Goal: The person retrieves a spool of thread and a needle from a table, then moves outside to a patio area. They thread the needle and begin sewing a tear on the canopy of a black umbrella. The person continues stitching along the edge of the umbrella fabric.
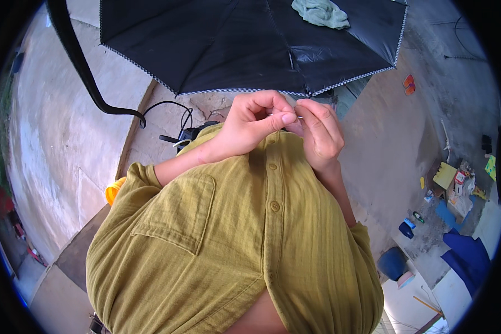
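Observation:
Both my hands meet in front of my chest, close to the near edge of a black umbrella. Thumb and index finger of my left hand are closed in a pinch. From this pinch a thin, shiny needle points toward the right hand; most of it is hidden by the fingers. My right hand has its fingers pressed together at the needle's tip, and what they hold is too small to make out. The umbrella is spread open, with a checked border along its rim. On top of it lies a crumpled pale green cloth.
A black strap hangs at the upper left. Black cables and a dark device lie by my lap. Something orange is at my left. To the right are orange slippers, a blue bucket, blue cloth and scattered packages.

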The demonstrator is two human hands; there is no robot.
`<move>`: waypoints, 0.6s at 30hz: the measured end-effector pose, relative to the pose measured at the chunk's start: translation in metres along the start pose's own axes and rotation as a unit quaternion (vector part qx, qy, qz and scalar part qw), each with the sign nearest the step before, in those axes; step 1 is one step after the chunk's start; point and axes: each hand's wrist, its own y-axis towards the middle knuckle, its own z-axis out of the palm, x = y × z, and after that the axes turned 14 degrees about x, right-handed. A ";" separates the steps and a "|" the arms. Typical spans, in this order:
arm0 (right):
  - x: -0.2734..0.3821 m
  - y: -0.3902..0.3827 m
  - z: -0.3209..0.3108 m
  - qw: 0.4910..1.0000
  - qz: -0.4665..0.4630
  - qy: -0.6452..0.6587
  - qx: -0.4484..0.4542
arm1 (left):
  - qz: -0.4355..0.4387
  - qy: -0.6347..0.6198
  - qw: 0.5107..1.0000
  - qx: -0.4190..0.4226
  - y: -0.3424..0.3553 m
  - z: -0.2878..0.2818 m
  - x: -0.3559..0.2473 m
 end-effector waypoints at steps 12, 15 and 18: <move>0.011 0.006 0.001 0.972 0.186 0.140 0.043 | -0.037 -0.120 0.989 -0.082 0.005 -0.020 0.007; 0.014 0.003 -0.006 0.789 0.347 0.505 0.047 | -0.039 -0.127 0.987 -0.092 0.010 -0.020 0.009; 0.008 0.000 -0.015 0.688 0.374 0.618 0.064 | -0.050 -0.122 0.987 -0.092 0.012 -0.020 0.010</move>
